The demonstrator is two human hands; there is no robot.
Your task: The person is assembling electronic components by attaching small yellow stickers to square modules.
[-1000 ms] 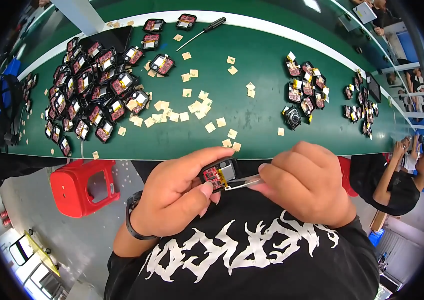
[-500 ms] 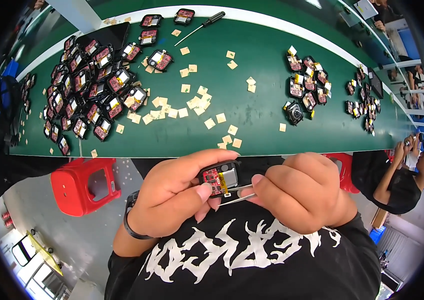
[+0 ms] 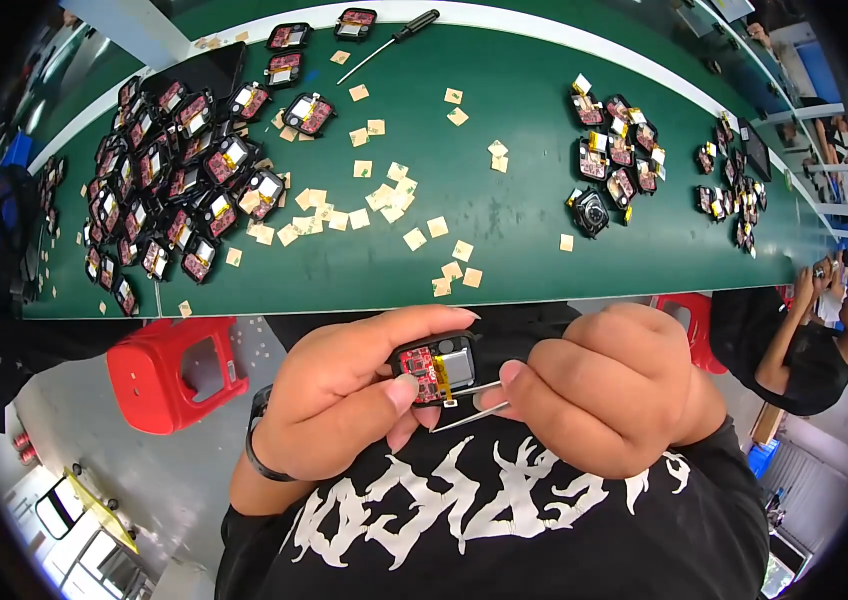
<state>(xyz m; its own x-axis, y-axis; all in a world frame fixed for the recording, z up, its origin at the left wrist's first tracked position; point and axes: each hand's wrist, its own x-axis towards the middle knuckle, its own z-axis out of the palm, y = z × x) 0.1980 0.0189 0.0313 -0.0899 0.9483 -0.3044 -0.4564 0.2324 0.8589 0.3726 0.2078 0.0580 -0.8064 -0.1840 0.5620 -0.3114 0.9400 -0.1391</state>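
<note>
In my left hand (image 3: 339, 385) is an opened smartwatch case (image 3: 421, 374), pinched between thumb and fingers in front of the table edge. It shows a red circuit board, a silver battery and a yellow flex strip. My right hand (image 3: 609, 390) grips a pair of metal tweezers (image 3: 479, 415), the two tips spread apart. One tip lies at the case's lower edge, by the small pale connector (image 3: 451, 403) of the flex strip; whether it touches cannot be made out. The fingers behind the case are partly hidden.
On the green table (image 3: 504, 240) lie a large heap of opened watch cases (image 3: 154, 165) at left and a smaller group (image 3: 619, 155) at right. Beige square stickers (image 3: 384, 195) are scattered between them. A screwdriver (image 3: 394, 45) lies far back. Red stools (image 3: 149, 380) stand below; a person (image 3: 804, 350) sits at right.
The case in my left hand has tilted slightly, showing more of the red board. My right hand and the tweezers have barely shifted. The whole view has turned a little.
</note>
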